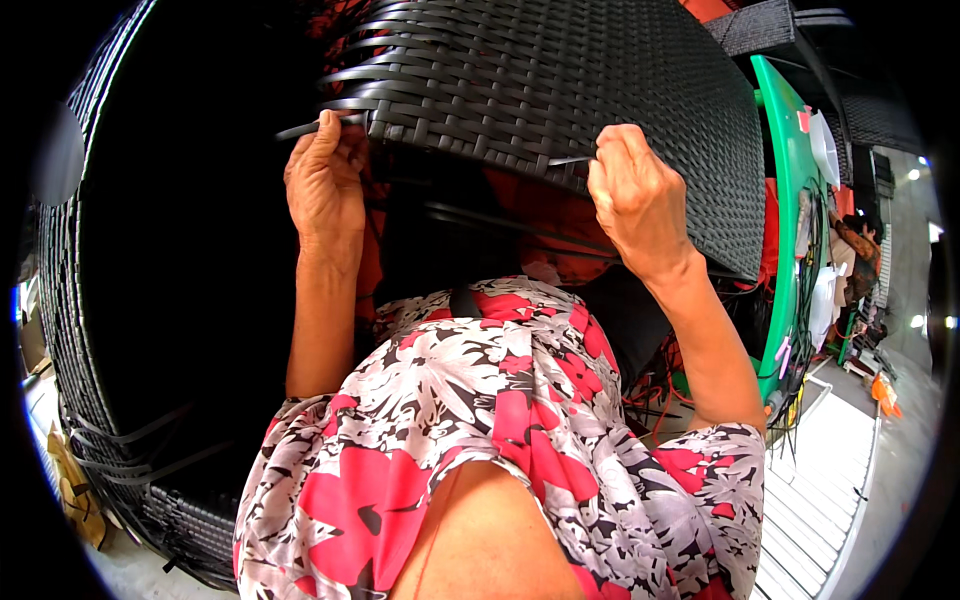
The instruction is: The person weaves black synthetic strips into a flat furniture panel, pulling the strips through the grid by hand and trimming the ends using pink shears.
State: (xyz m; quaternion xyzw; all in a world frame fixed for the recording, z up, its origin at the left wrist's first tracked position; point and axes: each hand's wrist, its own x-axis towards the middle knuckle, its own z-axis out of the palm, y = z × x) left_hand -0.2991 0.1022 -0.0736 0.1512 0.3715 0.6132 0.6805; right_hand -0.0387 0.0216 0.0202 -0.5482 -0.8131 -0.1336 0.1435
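1. Head view: left hand [325, 190], fingers pinched narrow on a dark flat strip [296, 131], end poking out leftward past them.
2. Right hand [640, 195], fingers curled tight round a thin shiny piece [568, 161], tip jutting left; can't tell its kind from where I stand.
3. Black woven panel [570, 80]: between and just beyond both sets of fingers.
4. Green board [787, 180]: right of right fingers, well apart.

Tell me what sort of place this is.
Probably a workshop for woven furniture: a black woven panel has loose strips along its left side, and another black woven piece stands at far left.
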